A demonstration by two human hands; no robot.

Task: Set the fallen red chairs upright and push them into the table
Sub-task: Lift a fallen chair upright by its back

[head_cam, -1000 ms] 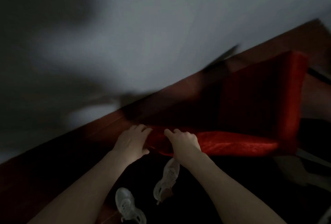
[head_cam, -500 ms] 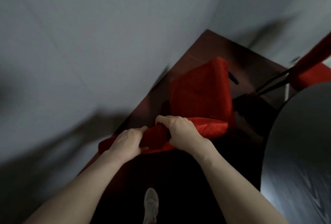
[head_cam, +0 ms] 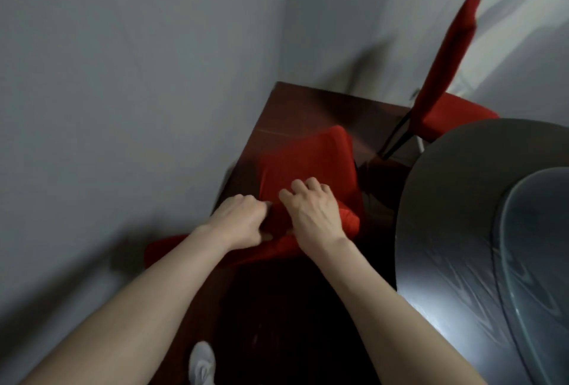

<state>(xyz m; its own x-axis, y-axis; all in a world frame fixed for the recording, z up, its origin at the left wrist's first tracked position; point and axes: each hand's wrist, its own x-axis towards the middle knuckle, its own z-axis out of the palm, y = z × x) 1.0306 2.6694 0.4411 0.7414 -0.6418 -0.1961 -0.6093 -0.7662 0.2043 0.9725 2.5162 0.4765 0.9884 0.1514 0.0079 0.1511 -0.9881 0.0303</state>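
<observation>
Progress looks about midway: the near red chair [head_cam: 308,156] stands upright left of the worktop [head_cam: 446,230], not yet pushed in, left hand [head_cam: 238,220] and right hand [head_cam: 314,215] each in a closed grip on its backrest [head_cam: 349,223], while the far red chair [head_cam: 446,76] stands upright at the worktop's far edge.

My left hand [head_cam: 243,221] and right hand [head_cam: 314,215] grip the near chair [head_cam: 304,163] by its backrest, side by side, with its seat beyond my knuckles. The table [head_cam: 446,230] lies right of my right hand, the second chair [head_cam: 443,76] beyond it, and the wall [head_cam: 123,76] left of my left hand.
</observation>
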